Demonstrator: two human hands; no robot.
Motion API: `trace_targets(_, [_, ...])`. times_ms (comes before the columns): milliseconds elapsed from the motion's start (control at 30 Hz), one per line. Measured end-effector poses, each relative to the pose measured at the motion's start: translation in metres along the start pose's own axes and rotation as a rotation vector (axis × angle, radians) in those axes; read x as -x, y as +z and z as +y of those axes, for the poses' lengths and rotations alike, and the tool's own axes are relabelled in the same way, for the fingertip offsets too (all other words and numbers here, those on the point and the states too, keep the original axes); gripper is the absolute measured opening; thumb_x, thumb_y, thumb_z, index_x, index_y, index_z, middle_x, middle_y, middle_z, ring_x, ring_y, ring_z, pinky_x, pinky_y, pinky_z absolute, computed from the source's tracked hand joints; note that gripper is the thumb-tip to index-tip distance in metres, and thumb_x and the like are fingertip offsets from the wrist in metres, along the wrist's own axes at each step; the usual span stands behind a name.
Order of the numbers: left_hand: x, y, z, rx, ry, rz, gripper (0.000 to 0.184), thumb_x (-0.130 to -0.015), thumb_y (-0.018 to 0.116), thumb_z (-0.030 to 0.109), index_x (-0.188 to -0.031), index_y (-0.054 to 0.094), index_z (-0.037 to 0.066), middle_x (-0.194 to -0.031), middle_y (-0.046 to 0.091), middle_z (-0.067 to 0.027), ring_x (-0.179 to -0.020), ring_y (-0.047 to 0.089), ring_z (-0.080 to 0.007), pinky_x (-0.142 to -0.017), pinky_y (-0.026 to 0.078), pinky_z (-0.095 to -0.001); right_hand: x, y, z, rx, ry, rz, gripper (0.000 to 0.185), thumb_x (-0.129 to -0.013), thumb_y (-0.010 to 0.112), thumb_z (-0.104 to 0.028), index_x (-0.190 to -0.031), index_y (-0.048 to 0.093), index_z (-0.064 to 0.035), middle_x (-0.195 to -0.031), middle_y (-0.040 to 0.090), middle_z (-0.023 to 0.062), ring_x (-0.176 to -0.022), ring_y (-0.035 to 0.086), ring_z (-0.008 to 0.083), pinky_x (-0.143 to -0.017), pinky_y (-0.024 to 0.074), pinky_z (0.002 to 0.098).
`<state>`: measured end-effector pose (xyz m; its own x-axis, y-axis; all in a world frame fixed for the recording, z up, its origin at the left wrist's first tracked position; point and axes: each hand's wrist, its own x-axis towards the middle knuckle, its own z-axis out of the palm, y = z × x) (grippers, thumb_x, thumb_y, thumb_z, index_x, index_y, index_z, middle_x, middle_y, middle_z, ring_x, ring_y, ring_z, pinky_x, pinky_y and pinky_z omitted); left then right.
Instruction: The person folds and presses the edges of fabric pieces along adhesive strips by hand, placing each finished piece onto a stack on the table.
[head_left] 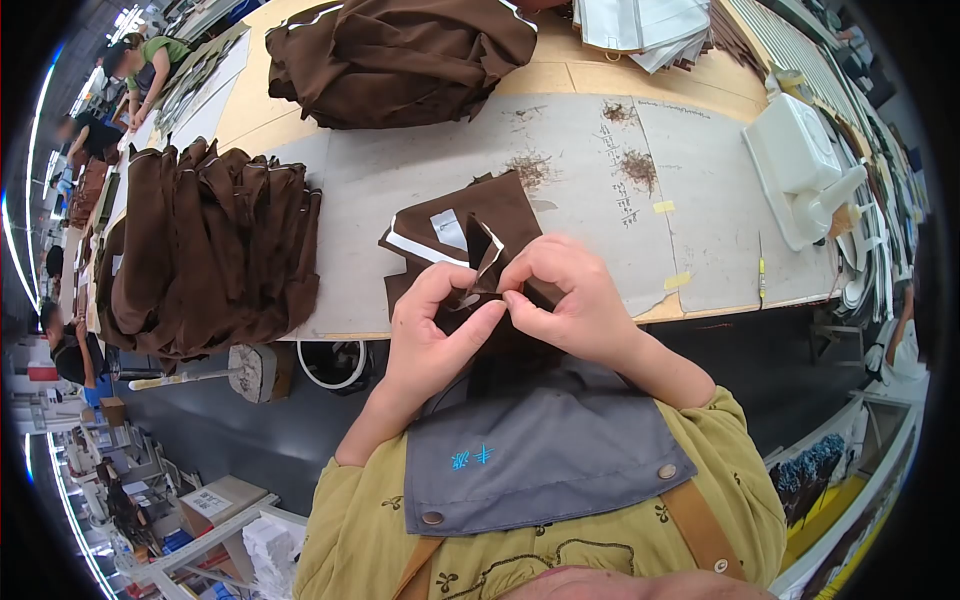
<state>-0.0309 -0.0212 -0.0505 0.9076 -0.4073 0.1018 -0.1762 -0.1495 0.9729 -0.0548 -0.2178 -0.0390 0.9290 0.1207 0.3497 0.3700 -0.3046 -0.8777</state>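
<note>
Both hands meet at the table's near edge over a brown fabric piece (512, 205) with a white strip along one side and a small white label (449, 229). My left hand (440, 325) pinches a fold of the brown cloth between thumb and fingers. Close beside it, my right hand (565, 295) pinches the same raised fold, its thumb and index finger pressed together. The fold stands up between the hands and shows a pale edge. The rest of the piece lies on the paper-covered table (400, 160); its near part is hidden under the hands.
Brown fabric stacks (205, 250) sit at the left, with a brown bundle (400, 60) at the back. White pieces (640, 28) lie back right. A white plastic container (795, 150) and a yellow pen-like tool (762, 270) are at the right. Several people work at far left.
</note>
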Motion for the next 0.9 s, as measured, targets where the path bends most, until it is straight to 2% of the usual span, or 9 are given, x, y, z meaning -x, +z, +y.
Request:
trace_targets(100, [-0.001, 0.002, 0.001, -0.056, -0.029, 0.034, 0.018, -0.081, 0.072, 0.004, -0.097, 0.062, 0.002, -0.087, 0.06, -0.0029, -0.079, 0.055, -0.01, -0.073, 0.045, -0.0252, 0.0, 0.004, 0.002, -0.021, -0.005, 0.024, 0.007, -0.075, 0.069, -0.007, -0.079, 0.063, -0.0086, -0.074, 0.063, 0.0011, -0.079, 0.06, 0.0214, -0.081, 0.0442, 0.0358])
trace_targets(233, [-0.001, 0.002, -0.002, -0.029, 0.004, 0.024, 0.02, -0.082, 0.07, 0.004, -0.099, 0.062, 0.002, -0.089, 0.061, -0.0021, -0.08, 0.056, -0.0092, -0.074, 0.046, -0.0247, 0.001, 0.005, 0.004, 0.066, -0.048, 0.028, 0.009, -0.074, 0.07, -0.007, -0.079, 0.063, -0.01, -0.077, 0.064, 0.0001, -0.08, 0.06, 0.0212, -0.082, 0.0438, 0.0356])
trace_targets(300, [0.0, 0.002, -0.002, 0.042, -0.032, 0.03, 0.02, -0.082, 0.069, 0.004, -0.101, 0.062, 0.002, -0.09, 0.061, -0.0013, -0.082, 0.056, -0.0083, -0.076, 0.046, -0.0242, 0.002, 0.009, 0.001, 0.361, -0.201, 0.122, 0.012, -0.072, 0.072, -0.008, -0.079, 0.064, -0.0123, -0.081, 0.065, -0.0018, -0.082, 0.061, 0.0198, -0.084, 0.043, 0.0356])
trace_targets(333, [0.0, 0.003, -0.003, 0.042, -0.033, 0.03, 0.02, -0.082, 0.069, 0.004, -0.101, 0.062, 0.002, -0.09, 0.061, -0.0013, -0.082, 0.056, -0.0083, -0.076, 0.046, -0.0242, 0.002, 0.011, 0.001, 0.361, -0.2, 0.122, 0.012, -0.072, 0.072, -0.008, -0.079, 0.064, -0.0123, -0.081, 0.065, -0.0018, -0.082, 0.061, 0.0198, -0.084, 0.043, 0.0356])
trace_targets(400, [0.001, 0.003, -0.005, 0.066, -0.051, 0.048, 0.021, -0.083, 0.068, 0.003, -0.103, 0.062, 0.002, -0.091, 0.062, -0.0009, -0.083, 0.056, -0.0077, -0.077, 0.046, -0.0239, 0.003, 0.016, 0.002, 0.522, -0.337, 0.209, 0.014, -0.07, 0.074, -0.01, -0.079, 0.064, -0.014, -0.084, 0.065, -0.0037, -0.086, 0.062, 0.0182, -0.085, 0.0423, 0.036])
trace_targets(500, [0.001, 0.005, -0.005, 0.087, -0.038, 0.073, 0.018, -0.084, 0.066, 0.002, -0.102, 0.062, 0.001, -0.09, 0.062, -0.0002, -0.083, 0.055, -0.0072, -0.077, 0.046, -0.0236, 0.003, 0.018, 0.002, 0.572, -0.369, 0.228, 0.014, -0.07, 0.074, -0.01, -0.079, 0.064, -0.014, -0.083, 0.064, -0.0043, -0.087, 0.062, 0.0174, -0.085, 0.0423, 0.0365])
trace_targets(733, [0.002, 0.008, -0.003, 0.117, -0.042, 0.108, 0.012, -0.084, 0.066, 0.001, -0.097, 0.063, 0.001, -0.086, 0.062, 0.0015, -0.082, 0.055, -0.006, -0.077, 0.045, -0.023, 0.004, 0.019, 0.003, 0.549, -0.36, 0.218, 0.014, -0.07, 0.073, -0.009, -0.079, 0.063, -0.0138, -0.082, 0.064, -0.0041, -0.087, 0.063, 0.0178, -0.085, 0.0423, 0.0363])
trace_targets(833, [0.003, 0.008, -0.002, 0.11, 0.002, 0.115, 0.012, -0.085, 0.065, -0.001, -0.096, 0.063, 0.001, -0.086, 0.062, 0.002, -0.081, 0.054, -0.0054, -0.077, 0.045, -0.0225, 0.005, 0.015, 0.005, 0.409, -0.275, 0.191, 0.014, -0.071, 0.072, -0.008, -0.08, 0.063, -0.0132, -0.082, 0.064, -0.0036, -0.086, 0.063, 0.0195, -0.086, 0.0417, 0.036])
trace_targets(900, [0.003, 0.007, 0.001, 0.135, 0.018, 0.082, 0.01, -0.085, 0.063, -0.002, -0.095, 0.063, 0.001, -0.087, 0.063, 0.0022, -0.081, 0.054, -0.0045, -0.077, 0.045, -0.0218, 0.005, 0.009, 0.005, 0.181, -0.063, 0.046, 0.01, -0.076, 0.069, -0.006, -0.083, 0.062, -0.009, -0.081, 0.063, -0.0011, -0.083, 0.063, 0.0177, -0.083, 0.0443, 0.0333])
